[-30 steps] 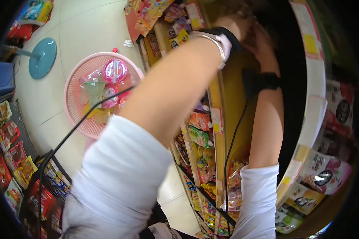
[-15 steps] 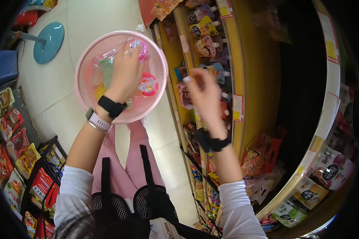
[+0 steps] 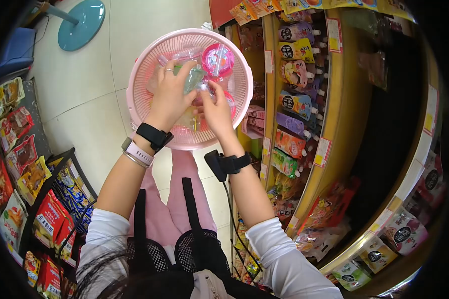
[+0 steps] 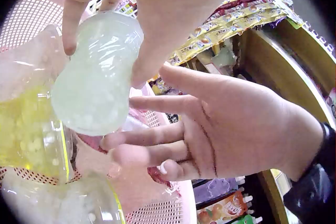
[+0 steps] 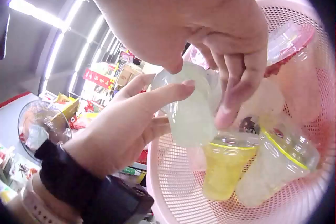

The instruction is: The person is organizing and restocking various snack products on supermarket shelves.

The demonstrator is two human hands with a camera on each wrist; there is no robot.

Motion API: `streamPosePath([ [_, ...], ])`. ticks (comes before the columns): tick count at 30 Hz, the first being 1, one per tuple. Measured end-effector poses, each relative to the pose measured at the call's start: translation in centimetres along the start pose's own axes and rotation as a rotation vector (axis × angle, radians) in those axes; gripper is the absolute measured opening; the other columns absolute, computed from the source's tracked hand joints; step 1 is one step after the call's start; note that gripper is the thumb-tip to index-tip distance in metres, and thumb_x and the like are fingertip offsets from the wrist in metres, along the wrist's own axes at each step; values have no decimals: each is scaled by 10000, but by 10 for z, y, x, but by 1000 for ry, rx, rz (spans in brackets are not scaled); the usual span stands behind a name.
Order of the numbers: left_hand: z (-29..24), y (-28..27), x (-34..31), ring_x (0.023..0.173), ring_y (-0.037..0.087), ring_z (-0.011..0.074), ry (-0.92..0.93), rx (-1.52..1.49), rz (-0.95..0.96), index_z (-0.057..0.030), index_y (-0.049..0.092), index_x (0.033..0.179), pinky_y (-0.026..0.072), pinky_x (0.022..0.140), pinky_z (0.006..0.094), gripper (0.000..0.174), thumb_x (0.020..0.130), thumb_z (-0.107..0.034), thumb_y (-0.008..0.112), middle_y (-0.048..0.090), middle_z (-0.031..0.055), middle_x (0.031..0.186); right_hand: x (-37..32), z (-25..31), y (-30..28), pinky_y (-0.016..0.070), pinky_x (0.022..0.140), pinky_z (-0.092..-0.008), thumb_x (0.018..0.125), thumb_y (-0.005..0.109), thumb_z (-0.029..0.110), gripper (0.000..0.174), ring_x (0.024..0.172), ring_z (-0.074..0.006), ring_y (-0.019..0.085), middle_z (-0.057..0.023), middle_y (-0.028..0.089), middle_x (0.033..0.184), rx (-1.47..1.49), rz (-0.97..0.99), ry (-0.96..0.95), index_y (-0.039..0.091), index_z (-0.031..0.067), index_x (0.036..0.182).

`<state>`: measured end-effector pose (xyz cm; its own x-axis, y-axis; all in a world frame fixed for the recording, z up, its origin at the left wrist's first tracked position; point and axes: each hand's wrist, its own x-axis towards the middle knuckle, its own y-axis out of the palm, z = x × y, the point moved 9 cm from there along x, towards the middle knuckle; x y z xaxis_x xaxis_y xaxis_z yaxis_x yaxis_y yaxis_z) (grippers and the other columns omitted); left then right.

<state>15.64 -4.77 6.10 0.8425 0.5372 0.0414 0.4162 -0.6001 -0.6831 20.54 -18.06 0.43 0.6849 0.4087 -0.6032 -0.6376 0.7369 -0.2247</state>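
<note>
My left hand (image 3: 170,97) grips a waisted, see-through cup of pale green contents (image 4: 97,79) over the pink plastic basket (image 3: 132,94). Beside the cup is my right hand (image 3: 215,110), palm toward it; in the left wrist view its fingers are extended and loosely bent. The right thumb overlaps the cup's upper end in the right wrist view. In the basket lie a yellow cup (image 5: 227,169), a clear cup with a yellow band (image 5: 257,184) and a round pink-lidded container (image 3: 218,61). Part of the basket's contents is hidden beneath my hands.
Shelves with spouted pouches (image 3: 294,144) run along the right, with price tags (image 3: 322,152) on their edges. Snack packets (image 3: 50,214) fill racks at the left. A round teal stand base (image 3: 82,25) sits on the tiled floor. A cable hangs from my right wrist.
Both hands have come away from the right-hand shelf to the basket. My left hand has taken hold of the green cup, and the right hand has moved in beside it.
</note>
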Motion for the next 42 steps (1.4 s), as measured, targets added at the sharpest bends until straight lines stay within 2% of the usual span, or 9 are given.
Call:
streamPosePath([
  [6, -1, -11, 2, 909, 482, 318, -13, -70, -61, -47, 570, 953, 416, 786, 407, 299, 691, -114, 698, 500, 138, 927, 2, 4, 13, 467, 486, -241, 900, 508, 373, 556, 563, -138, 564, -49, 543, 740, 216, 81, 153, 355, 48, 1325],
  [8, -3, -16, -3, 895, 460, 320, -10, -105, -84, -45, 567, 905, 411, 774, 410, 246, 703, -121, 685, 498, 136, 904, -5, -2, 21, 507, 657, -290, 915, 446, 413, 518, 813, -209, 616, -128, 554, 1007, 167, 205, 239, 410, 31, 1262],
  [15, -66, -40, -27, 941, 524, 314, 244, -178, -161, -30, 594, 804, 457, 757, 408, 194, 643, -59, 699, 515, 132, 905, -44, 17, -5, 488, 788, -340, 879, 453, 399, 509, 939, -190, 569, -86, 525, 1123, 645, 363, 178, 421, 78, 1273],
  [19, -138, -31, -19, 897, 560, 308, 540, -278, -163, -19, 580, 756, 485, 776, 415, 201, 583, -69, 670, 525, 128, 915, -71, 59, -74, 477, 833, -331, 900, 450, 352, 480, 1026, -178, 548, -83, 526, 1186, 803, 272, -4, 407, 67, 1284],
  [25, -272, -16, 5, 917, 559, 277, 885, -651, -298, -40, 532, 636, 505, 860, 459, 124, 583, -75, 639, 510, 106, 866, -118, 107, -229, 399, 949, -336, 939, 409, 361, 488, 1103, -209, 501, -104, 508, 1220, 474, -364, -277, 398, 16, 1285],
  [30, -355, 15, 25, 922, 528, 245, 948, -631, -348, -40, 559, 693, 508, 851, 375, 97, 632, -92, 613, 520, 89, 888, -133, 138, -305, 366, 969, -303, 966, 343, 349, 452, 1142, -179, 469, -82, 496, 1227, 511, -420, -404, 409, 34, 1284],
  [32, -370, 40, 33, 967, 503, 241, 918, -495, -266, -35, 577, 778, 498, 820, 296, 131, 659, -84, 604, 535, 69, 931, -129, 135, -332, 373, 958, -294, 971, 337, 337, 436, 1136, -167, 471, -72, 497, 1224, 449, -438, -381, 413, 39, 1281],
  [35, -373, 69, 41, 975, 495, 237, 901, -469, -139, -39, 573, 769, 491, 821, 299, 114, 667, -84, 597, 532, 63, 961, -117, 104, -363, 403, 913, -252, 982, 343, 293, 379, 1102, -108, 487, -25, 502, 1208, 367, -519, -266, 426, 64, 1272],
  [42, -371, 74, 75, 943, 487, 218, 914, -494, -221, -57, 547, 746, 490, 798, 299, 99, 664, -93, 591, 503, 39, 924, -76, 137, -369, 404, 947, -291, 975, 365, 275, 369, 1134, -141, 478, -25, 451, 1254, 285, -453, -328, 379, 88, 1294],
])
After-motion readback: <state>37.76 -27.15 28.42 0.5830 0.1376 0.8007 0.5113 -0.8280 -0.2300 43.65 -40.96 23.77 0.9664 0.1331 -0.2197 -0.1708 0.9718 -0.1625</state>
